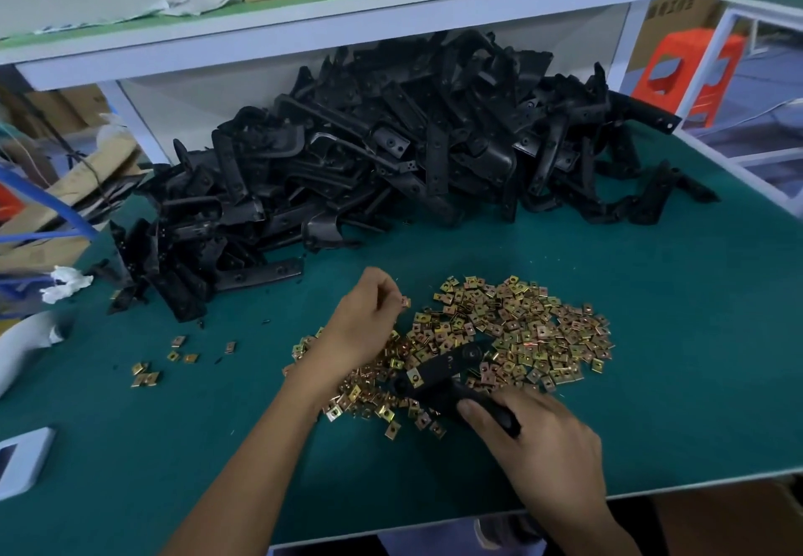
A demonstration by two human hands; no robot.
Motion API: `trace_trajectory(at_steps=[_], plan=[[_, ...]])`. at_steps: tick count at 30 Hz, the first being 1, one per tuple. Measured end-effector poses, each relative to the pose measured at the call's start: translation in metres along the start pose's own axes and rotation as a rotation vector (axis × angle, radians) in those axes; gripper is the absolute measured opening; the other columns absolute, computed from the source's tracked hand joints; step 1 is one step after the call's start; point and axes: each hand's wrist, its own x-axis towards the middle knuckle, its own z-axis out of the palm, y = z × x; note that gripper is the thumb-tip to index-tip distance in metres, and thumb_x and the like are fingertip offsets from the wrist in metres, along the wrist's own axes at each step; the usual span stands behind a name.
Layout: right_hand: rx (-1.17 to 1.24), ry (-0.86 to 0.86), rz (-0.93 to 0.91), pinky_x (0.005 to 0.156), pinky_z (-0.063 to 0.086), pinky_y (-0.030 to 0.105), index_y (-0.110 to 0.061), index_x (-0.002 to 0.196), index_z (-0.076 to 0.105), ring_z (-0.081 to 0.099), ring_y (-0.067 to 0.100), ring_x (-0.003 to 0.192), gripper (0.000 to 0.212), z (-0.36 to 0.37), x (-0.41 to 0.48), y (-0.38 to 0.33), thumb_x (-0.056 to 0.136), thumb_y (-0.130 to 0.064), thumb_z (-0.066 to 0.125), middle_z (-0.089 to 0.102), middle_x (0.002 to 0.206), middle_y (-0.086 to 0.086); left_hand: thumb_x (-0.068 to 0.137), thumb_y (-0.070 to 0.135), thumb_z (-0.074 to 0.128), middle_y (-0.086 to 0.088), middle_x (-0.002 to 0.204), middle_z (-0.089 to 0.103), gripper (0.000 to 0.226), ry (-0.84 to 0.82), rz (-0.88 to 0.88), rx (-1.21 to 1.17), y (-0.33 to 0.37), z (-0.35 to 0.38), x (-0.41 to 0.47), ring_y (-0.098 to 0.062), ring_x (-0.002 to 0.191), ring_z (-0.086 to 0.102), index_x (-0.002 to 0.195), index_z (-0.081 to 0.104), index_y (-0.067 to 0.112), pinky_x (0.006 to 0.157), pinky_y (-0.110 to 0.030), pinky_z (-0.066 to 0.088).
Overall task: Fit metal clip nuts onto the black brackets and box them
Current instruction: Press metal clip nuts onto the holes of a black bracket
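Fingers, left hand: curled, with thumb and forefinger pinched on a single clip nut, which is held raised beside the upper left edge of the nut pile, centre of the frame.

Fingers, right hand: wrapped round the near end of one black bracket, lower centre. Its far end is laid across the loose nuts. A fitted nut appears to be seated on it already.

Nut pile: spread loose on the green worktop, centre right. A few stray nuts are scattered apart at lower left.

Bracket heap: stacked under the shelf, upper centre.

Risks, as judged:
- The pinched nut is small and held only by its edge, so it could be dropped into the pile or presented the wrong way round.
- The bracket is gripped at one end only, so it could be pivoted when the nut is pushed on.
- Loose nuts under the bracket could be swept toward the worktop's near edge.
- No receiving box can be identified.
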Motion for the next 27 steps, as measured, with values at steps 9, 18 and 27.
trace_trajectory(at_steps=[9,18,27], plan=[[0.001,0.096,-0.051,0.047,0.026,0.018,-0.034,0.069,0.060,0.048,0.006,0.063,0.051,0.001,-0.002,0.002,0.084,-0.078,0.040,0.050,0.063,-0.015,0.110,0.025,0.038,0.011,0.107,0.062,0.030,-0.002,0.007,-0.237,0.010,-0.008,-0.016,0.004,0.080,0.056,0.108,0.063,0.041,0.076,-0.016,0.048],[0.001,0.115,-0.073,0.046,0.029,0.021,-0.033,0.069,0.060,0.049,0.007,0.061,0.050,0.002,-0.002,0.003,0.085,-0.077,0.042,0.051,0.063,-0.015,0.103,0.026,0.057,0.017,0.093,0.070,0.017,0.047,-0.008,-0.289,0.009,-0.014,-0.022,0.006,0.081,0.061,0.108,0.070,0.036,0.073,-0.013,0.049],[-0.001,0.135,-0.084,0.046,0.034,0.026,-0.032,0.069,0.059,0.051,0.008,0.063,0.054,0.006,-0.002,0.007,0.089,-0.079,0.041,0.053,0.064,-0.014,0.095,0.009,0.066,0.001,0.086,0.074,0.020,0.059,-0.093,-0.694,0.016,-0.017,-0.030,-0.013,0.080,0.068,0.108,0.077,0.020,0.076,-0.023,0.057]])
